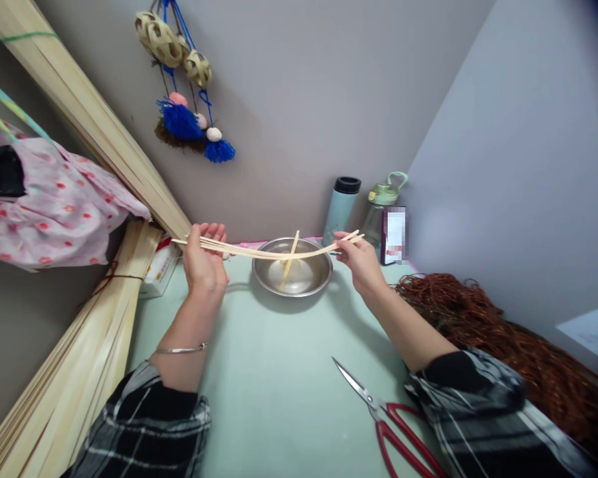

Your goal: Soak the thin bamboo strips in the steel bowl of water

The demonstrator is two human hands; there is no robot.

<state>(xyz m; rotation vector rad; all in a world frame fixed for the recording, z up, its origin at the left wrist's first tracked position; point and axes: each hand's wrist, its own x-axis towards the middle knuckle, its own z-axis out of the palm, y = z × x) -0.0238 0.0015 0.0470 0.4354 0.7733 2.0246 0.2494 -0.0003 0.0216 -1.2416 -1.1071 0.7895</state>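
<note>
- I see the pale strips (259, 253) lifted and gently bowed between both hands, above the metal bowl (294, 293) at the far side of the tabletop (279, 372).
- On the left, my left hand (203, 265) has its fingers loosely open and partly curled, strips caught at the thumb.
- On the right, my right hand (363, 262) pinches their other ends, nearly closed.
- The held strips look separate, with no weave visible; I cannot tell whether they have been trimmed.
- Another pale length (286, 275) slants in the bowl.
- The red-handled scissors (370, 400) lie untouched, near right.
</note>
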